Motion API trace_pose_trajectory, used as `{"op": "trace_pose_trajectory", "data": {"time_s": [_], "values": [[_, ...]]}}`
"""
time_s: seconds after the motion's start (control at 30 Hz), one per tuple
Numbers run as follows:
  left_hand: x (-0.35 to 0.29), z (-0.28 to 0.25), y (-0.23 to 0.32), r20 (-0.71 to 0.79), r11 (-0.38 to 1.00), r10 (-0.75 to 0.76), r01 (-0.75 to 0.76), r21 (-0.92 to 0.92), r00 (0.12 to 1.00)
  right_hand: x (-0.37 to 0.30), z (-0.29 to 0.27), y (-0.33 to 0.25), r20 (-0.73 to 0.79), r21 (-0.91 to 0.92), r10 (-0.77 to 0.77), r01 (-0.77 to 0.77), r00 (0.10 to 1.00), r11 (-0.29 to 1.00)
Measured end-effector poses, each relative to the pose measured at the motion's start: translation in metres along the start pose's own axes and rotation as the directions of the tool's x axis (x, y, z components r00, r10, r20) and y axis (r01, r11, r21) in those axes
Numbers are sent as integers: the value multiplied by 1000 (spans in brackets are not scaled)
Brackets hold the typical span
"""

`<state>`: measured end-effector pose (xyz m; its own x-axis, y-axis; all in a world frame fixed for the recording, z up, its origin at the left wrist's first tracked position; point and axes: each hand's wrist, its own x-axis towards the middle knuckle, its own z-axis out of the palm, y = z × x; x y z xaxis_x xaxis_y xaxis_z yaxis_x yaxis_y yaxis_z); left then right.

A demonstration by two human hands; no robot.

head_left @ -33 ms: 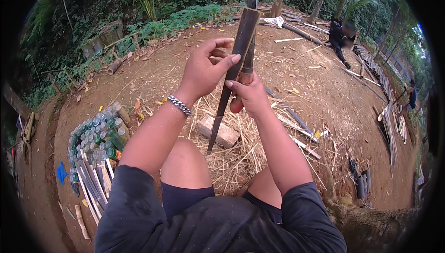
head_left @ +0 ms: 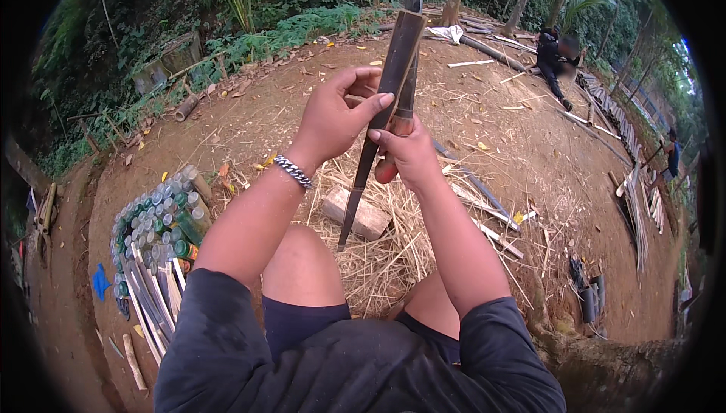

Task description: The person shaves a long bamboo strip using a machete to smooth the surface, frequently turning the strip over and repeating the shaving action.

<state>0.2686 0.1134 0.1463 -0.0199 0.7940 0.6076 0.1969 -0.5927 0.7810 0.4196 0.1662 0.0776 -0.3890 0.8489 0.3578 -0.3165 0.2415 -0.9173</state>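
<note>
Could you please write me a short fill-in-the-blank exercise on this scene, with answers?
The right hand grips the knife by its ____.
Of its wide and narrow ends, the dark strip in the left hand has the ____ one uppermost.
A chain bracelet circles the ____ wrist.
The bright scrap left of the bottles is ____.
Missing words: handle; wide; left; blue.

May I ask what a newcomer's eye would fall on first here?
Probably the long dark strip, held slanting upward in the left hand, and the knife gripped partly behind it in the right hand. Next come the heaped clear and green bottles on the ground at left.
</note>
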Motion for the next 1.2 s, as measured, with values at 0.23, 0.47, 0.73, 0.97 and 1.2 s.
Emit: {"op": "trace_pose_trajectory", "data": {"time_s": [0.23, 0.47, 0.73, 0.97, 1.2], "values": [[2, 5, -13, -19, 996, -75, 76, 53, 997, -5, -5, 3, -132, -142, 14, -33, 991, 989], [11, -26, -44, -251, 958, -99, 25, -285, 963, -50, -44, 21, -252, -244, 189, -252, 949, 937], [24, -108, -54, -459, 933, -55, -118, -340, 887, -127, -98, 110, -343, -80, 368, -417, 865, 906], [42, -193, 10, -733, 961, 100, -255, -103, 673, -155, -132, 129, -470, 77, 471, -497, 747, 864], [4, -247, 23, -926, 881, 356, -375, 287, 126, -153, -140, 130, -518, 76, 454, -490, 725, 868]]}}
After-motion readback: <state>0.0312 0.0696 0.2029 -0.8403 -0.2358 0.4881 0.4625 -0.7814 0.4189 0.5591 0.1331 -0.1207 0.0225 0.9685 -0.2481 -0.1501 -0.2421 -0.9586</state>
